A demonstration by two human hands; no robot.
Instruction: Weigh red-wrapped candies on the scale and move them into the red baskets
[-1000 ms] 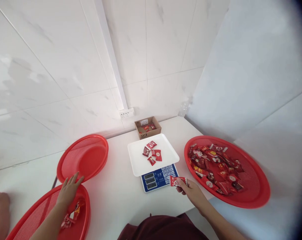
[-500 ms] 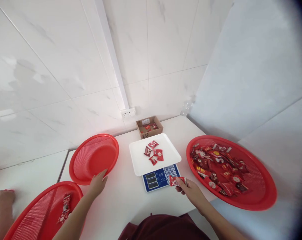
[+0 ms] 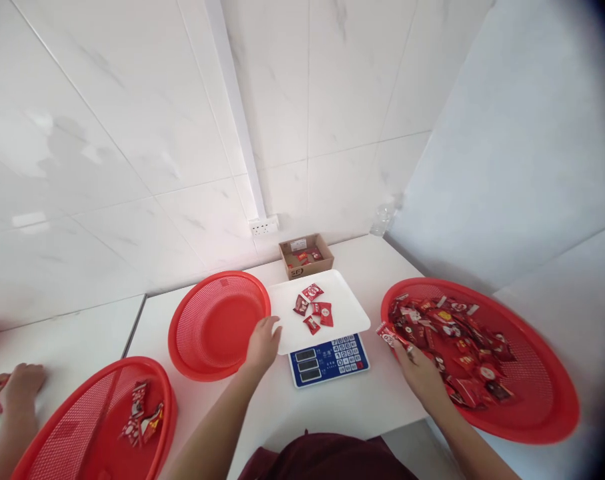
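My right hand (image 3: pixel 417 370) pinches a red-and-white wrapped candy (image 3: pixel 393 335) at the left rim of the large red basket (image 3: pixel 542 400), which holds many wrapped candies. My left hand (image 3: pixel 263 345) is at the left edge of the white weighing tray (image 3: pixel 349 313), beside the empty red basket (image 3: pixel 222 327). Its fingers are loosely bent with the thumb apart; nothing shows in them, and whether they touch the tray or the rim I cannot tell. Several red candies (image 3: pixel 313 308) lie on the tray, above the blue scale keypad (image 3: pixel 329 360).
A small cardboard box (image 3: pixel 307 259) with red packets stands behind the scale. Another red basket (image 3: pixel 95 427) at lower left has a few wrapped candies. A co-worker's hands (image 3: pixel 19 387) rest on the table at far left. A clear plastic item (image 3: pixel 383 219) is in the corner.
The empty basket has slid right, close to the tray. My left hand has moved right to the tray edge. My right hand has carried its candy from the scale's front to the full basket's rim.
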